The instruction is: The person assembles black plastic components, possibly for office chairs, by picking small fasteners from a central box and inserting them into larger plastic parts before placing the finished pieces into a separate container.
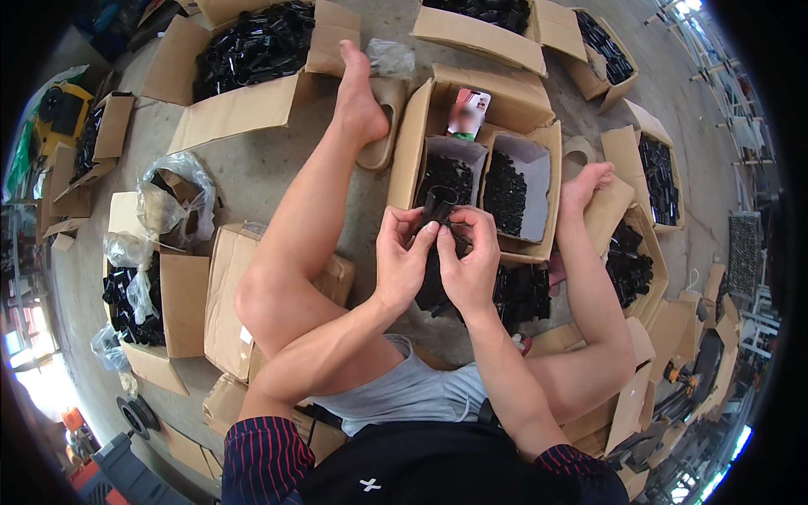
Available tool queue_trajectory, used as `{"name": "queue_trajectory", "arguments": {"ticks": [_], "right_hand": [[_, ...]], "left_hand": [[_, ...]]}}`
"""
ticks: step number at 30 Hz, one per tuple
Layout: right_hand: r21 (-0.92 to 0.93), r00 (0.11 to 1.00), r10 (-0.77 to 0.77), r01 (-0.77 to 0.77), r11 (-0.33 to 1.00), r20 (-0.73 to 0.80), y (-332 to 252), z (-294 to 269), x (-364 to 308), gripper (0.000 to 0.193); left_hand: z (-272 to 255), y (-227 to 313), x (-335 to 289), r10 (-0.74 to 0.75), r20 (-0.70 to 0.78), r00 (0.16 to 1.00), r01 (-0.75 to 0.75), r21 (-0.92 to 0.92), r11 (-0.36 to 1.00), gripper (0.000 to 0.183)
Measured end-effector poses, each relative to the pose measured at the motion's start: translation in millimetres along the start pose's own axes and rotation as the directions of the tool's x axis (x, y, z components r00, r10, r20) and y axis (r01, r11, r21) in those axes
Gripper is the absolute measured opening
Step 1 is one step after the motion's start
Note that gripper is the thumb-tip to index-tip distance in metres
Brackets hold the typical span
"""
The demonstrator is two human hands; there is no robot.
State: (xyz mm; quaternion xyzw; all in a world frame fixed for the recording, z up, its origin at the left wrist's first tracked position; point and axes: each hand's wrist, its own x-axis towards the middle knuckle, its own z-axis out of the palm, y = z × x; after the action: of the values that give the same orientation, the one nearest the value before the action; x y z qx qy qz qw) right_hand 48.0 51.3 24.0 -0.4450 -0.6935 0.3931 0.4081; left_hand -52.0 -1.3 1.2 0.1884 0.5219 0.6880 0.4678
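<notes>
A short, dark, tube-like black plastic part [439,200] is held upright between my two hands. My left hand [401,261] is closed around its left side, the thumb pressed near its lower end. From the right, my right hand [471,259] pinches the same part, and the two thumb tips almost meet. Just beyond lies an open carton [407,143] with two grey trays: small black pieces [448,168] fill the left one and more small black pieces [505,189] lie in the right one. Below my hands, black parts [522,290] are heaped between my legs.
Around me stand open cardboard boxes of black parts: a large one [244,118] far left, one [480,38] at the back, others on the right. A red and white packet [468,114] leans inside the near carton. Clear plastic bags [177,202] lie left; a sandal [380,126] is under my left foot.
</notes>
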Motion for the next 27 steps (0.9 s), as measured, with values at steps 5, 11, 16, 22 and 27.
{"name": "queue_trajectory", "arguments": {"ticks": [5, 11, 16, 22, 27], "right_hand": [[-0.036, 0.994, 0.099, -0.097, 0.995, 0.036, -4, -4, 1, 0.023], [0.147, 0.881, 0.351, -0.411, 0.9, 0.317, -9, -25, 5, 0.034], [0.232, 0.869, 0.449, -0.49, 0.84, 0.208, 10, -55, 18, 0.04], [0.195, 0.852, 0.492, -0.521, 0.831, 0.181, 5, -66, 18, 0.044], [0.149, 0.819, 0.522, -0.562, 0.813, 0.24, 6, -77, 16, 0.044]], "left_hand": [[1, -1, 0, 0.013, 0.008, 1.0, -0.013, -0.009, 1.0, 0.021], [1, 6, 0, -0.104, 0.038, 0.994, 0.103, 0.017, 0.995, 0.026], [1, 27, -5, -0.328, 0.366, 0.871, 0.334, 0.049, 0.941, 0.056], [-4, 18, -2, -0.594, 0.437, 0.676, 0.632, 0.071, 0.772, 0.053], [-8, 19, 0, -0.644, 0.438, 0.627, 0.682, 0.091, 0.726, 0.045]]}}
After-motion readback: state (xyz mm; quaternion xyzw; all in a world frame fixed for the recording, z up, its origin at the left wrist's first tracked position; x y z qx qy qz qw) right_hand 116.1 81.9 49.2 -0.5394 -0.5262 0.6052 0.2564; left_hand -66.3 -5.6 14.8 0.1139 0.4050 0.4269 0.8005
